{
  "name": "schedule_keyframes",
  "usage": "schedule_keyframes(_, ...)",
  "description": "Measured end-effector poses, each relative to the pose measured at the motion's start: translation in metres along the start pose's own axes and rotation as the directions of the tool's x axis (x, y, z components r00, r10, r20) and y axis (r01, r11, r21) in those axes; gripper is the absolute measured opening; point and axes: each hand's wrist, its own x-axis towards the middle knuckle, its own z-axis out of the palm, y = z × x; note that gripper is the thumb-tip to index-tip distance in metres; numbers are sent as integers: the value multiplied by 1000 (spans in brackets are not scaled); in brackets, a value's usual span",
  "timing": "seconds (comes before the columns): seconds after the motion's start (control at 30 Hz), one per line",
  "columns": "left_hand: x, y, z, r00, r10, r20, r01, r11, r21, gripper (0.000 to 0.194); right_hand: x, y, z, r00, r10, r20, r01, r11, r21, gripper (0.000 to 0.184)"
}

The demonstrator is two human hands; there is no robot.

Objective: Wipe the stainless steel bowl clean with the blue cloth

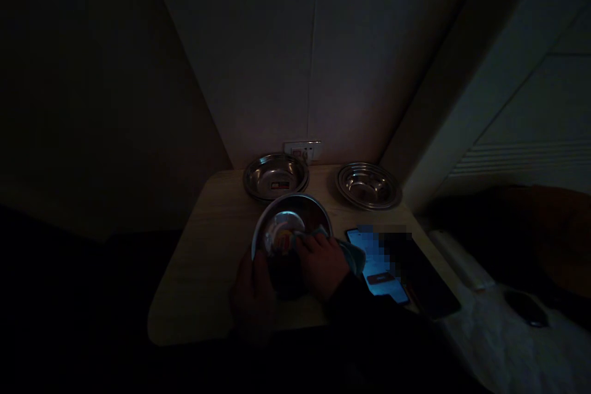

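A shiny metal bowl [293, 208] is tilted up over the front half of a small wooden table. My left hand [253, 292] grips its near left rim, with the fingers closed around the edge. Inside the right part of the bowl, my right hand [321, 261] presses a bluish-green cloth [353, 255] against the metal; the cloth trails out over the rim to the right. The fingers of that hand are bent over the cloth. Deep shadow hides the bowl's near side and much of my left hand.
Behind the bowl stand a stack of metal basins [258, 181] and, to the right, stacked metal dishes [368, 188]. A lit phone [385, 286] lies beside a dark flat device [434, 286] at the table's [194, 258] right. A wall socket [302, 149] sits behind. The room is very dark.
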Motion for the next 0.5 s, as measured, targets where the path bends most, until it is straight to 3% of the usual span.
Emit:
schedule_keyframes(0.13,0,-1,0,999,9,35,-8,1000,-19,31,6,-7,-3,993,-106,-49,108,993,54,36)
schedule_keyframes(0.3,-3,-1,0,999,-40,-11,40,999,-10,31,24,-3,-8,996,-19,-90,18,1000,-19,39)
schedule_keyframes(0.5,-3,1,0,997,-73,12,73,997,-14,34,11,3,-3,998,4,-64,-6,1000,-24,32)
